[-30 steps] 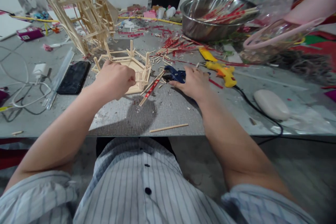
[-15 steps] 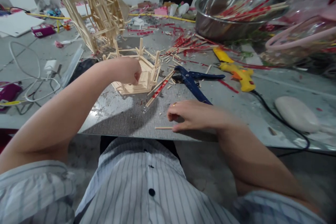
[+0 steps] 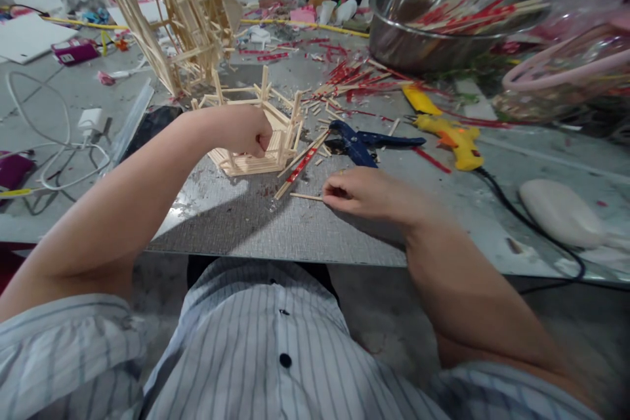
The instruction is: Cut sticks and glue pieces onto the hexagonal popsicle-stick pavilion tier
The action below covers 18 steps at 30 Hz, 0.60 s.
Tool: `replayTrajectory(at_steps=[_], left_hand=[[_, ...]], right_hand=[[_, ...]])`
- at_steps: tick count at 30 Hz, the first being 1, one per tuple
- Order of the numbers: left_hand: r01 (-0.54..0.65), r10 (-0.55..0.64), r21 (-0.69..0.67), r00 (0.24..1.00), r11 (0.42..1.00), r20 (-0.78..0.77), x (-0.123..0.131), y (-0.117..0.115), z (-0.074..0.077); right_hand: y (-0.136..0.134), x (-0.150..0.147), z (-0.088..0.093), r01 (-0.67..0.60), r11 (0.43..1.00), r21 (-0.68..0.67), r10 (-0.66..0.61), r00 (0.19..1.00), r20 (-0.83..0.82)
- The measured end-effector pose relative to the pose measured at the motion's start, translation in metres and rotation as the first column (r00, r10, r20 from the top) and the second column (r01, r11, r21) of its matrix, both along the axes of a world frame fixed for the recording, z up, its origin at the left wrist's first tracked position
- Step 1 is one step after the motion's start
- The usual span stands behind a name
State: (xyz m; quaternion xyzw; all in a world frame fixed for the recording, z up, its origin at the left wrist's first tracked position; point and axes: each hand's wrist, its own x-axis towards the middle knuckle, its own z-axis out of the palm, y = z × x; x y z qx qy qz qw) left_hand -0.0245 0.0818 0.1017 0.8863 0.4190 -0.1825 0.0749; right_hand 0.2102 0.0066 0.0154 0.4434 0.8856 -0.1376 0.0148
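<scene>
A many-sided frame of pale wooden sticks (image 3: 256, 164), with short upright posts at its corners, sits on the tabletop. My left hand (image 3: 246, 131) is closed over its middle, fingers curled downward; whatever they pinch is hidden. Lower right, my right hand (image 3: 367, 193) is closed on a thin wooden stick (image 3: 306, 196), which points left from the fingertips. Between the hands lie several loose sticks with a red wrapper (image 3: 301, 167). Blue-handled cutters (image 3: 357, 144) rest just beyond my right hand, which hides part of one handle.
A tall stick structure (image 3: 172, 20) stands behind the frame. At right lie a yellow glue gun (image 3: 460, 138) with a black cord and a white rounded object (image 3: 561, 210). A metal bowl (image 3: 443, 49) holds red-wrapped sticks. White cables (image 3: 56, 177) lie at left.
My right hand has moved forward, away from the table edge, carrying the stick with it. My left hand has shifted slightly to the right over the frame, still closed.
</scene>
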Motion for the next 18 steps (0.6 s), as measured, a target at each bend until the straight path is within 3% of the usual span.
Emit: replayTrajectory(at_steps=[4, 9, 13, 18], left_hand=[[-0.018, 0.02, -0.072, 0.999, 0.997, 0.036, -0.003, 0.002, -0.002], [0.01, -0.006, -0.058, 0.998, 0.998, 0.064, -0.005, 0.004, -0.005], [0.035, -0.033, -0.027, 0.995, 0.999, 0.089, -0.005, 0.004, -0.007], [0.039, -0.036, -0.02, 0.994, 0.999, 0.106, -0.006, 0.004, -0.008]], right_hand=[[-0.001, -0.003, -0.004, -0.001, 0.996, 0.088, -0.002, 1.0, 0.026], [0.002, -0.005, -0.006, 0.155, 0.971, 0.183, -0.167, 0.985, 0.049], [0.006, -0.011, 0.004, 0.251, 0.938, 0.24, -0.224, 0.965, -0.134], [0.024, -0.033, 0.014, 0.244, 0.94, 0.239, -0.159, 0.932, -0.324]])
